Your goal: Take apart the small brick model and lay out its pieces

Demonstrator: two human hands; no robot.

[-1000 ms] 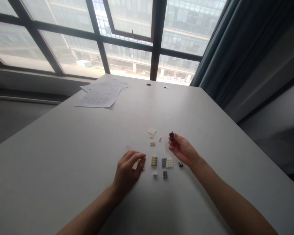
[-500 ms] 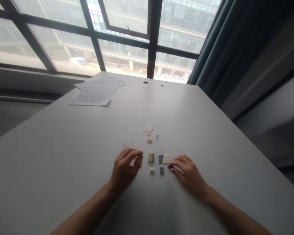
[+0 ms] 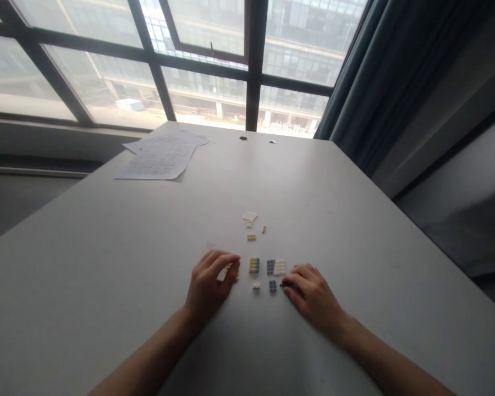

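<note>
My left hand rests on the table with fingers loosely curled. A yellow building brick lies partly hidden behind its thumb. My right hand pinches a small dark brick, mostly covered by the fingers. Between my hands are a yellow-and-grey brick piece, a grey plate touching a white plate, a small white brick and a dark grey brick. Another small dark piece shows just beyond my right fingers.
Farther out lie white plates, a yellow brick and a tiny yellow brick. Printed papers cover the table's far left corner. Two round holes pierce the white table near its far edge, by the window.
My right hand has shifted slightly left and down with the dark brick, closer to the dark grey brick. A dark piece beyond its fingers has come into view. My left hand stays put.
</note>
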